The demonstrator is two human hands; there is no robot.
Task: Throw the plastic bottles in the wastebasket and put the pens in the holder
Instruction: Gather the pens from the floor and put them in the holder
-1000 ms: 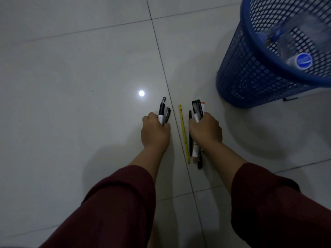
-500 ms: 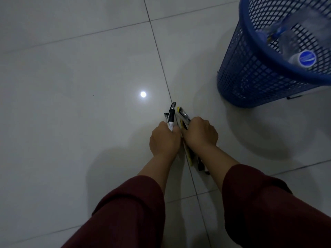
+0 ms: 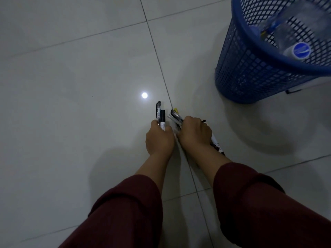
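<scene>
Head view, looking down at a tiled floor. The left hand is closed around 2 pens, whose long axes run away from the person, caps projecting beyond the knuckles. The right hand is closed around a larger bundle of pens, its long axis slanting from upper left to lower right, with tips emerging both above the fist and below the wrist at. The 2 hands touch at the knuckles, just over a grout line, so the two sets lie side by side and almost converge at their far ends; merging them into 1 fist appears to be the step in hand, and the left hand's pair, being fewer, would probably pass rightward. The blue wastebasket stands well apart to the upper right and already holds plastic bottles (blurred). No holder is in view. Compared with 1 s ago, the hands have closed together from a clear gap, and the yellow pen that lay on the floor between them is now gathered into the right hand's bundle; the wastebasket is unmoved
</scene>
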